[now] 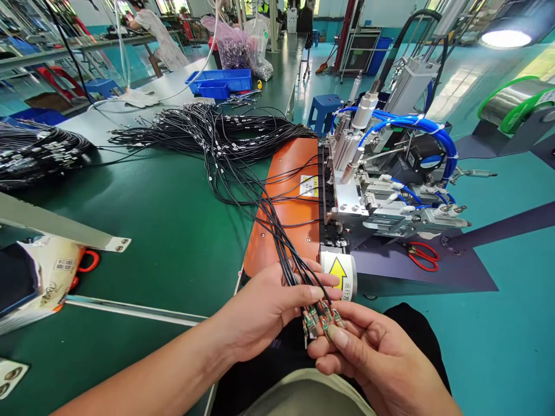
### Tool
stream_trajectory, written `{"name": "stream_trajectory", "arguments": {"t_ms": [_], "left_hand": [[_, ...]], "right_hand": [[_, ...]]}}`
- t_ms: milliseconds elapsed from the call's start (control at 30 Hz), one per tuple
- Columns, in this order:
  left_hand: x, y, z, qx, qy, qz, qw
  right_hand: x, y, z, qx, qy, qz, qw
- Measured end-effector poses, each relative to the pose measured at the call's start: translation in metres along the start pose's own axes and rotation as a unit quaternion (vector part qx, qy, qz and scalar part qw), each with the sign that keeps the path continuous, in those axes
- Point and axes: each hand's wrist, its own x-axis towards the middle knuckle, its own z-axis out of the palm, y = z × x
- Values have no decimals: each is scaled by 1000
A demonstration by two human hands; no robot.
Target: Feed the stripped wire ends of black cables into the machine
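A bunch of several black cables [281, 242] runs from the table down into my left hand [273, 300], whose fingers are wrapped round it. The cable ends carry small connectors [313, 323] with green boards and bare metal, hanging just below the left thumb. My right hand [368, 346] pinches one or more of these connector ends between thumb and fingers; exactly how many is hidden. Beyond the hands, an orange plate [281, 216] slopes beside the machine [368, 173], with a few single cables lying across it into the machine's edge.
A large heap of black cables [234, 130] lies on the green table [173, 231], another bundle [39, 153] at left. Blue bins [221, 84] stand behind. Red-handled scissors [424, 256] lie right of the machine. A solder wire spool [515, 104] hangs at right. A person [156, 34] works far back.
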Motion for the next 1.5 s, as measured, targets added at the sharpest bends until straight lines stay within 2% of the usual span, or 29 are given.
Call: {"name": "stream_trajectory", "arguments": {"t_ms": [133, 333, 567, 667, 967, 1333, 1500], "left_hand": [[-1, 2, -3, -35, -19, 3, 999], [-1, 0, -5, -6, -26, -3, 1000], [0, -1, -2, 26, 5, -7, 1000], [0, -3, 0, 44, 42, -2, 998], [2, -8, 2, 62, 96, -7, 993], [2, -6, 5, 92, 83, 25, 992], [2, -6, 4, 102, 83, 24, 991]], "right_hand": [[0, 1, -2, -19, -10, -21, 1000], [4, 4, -4, -46, -13, -44, 998], [5, 6, 4, -137, 40, -88, 986], [7, 7, 8, -140, 45, -85, 986], [13, 10, 4, -82, 6, -54, 995], [11, 6, 4, -102, -52, -19, 993], [12, 7, 2, -87, -57, -10, 995]]}}
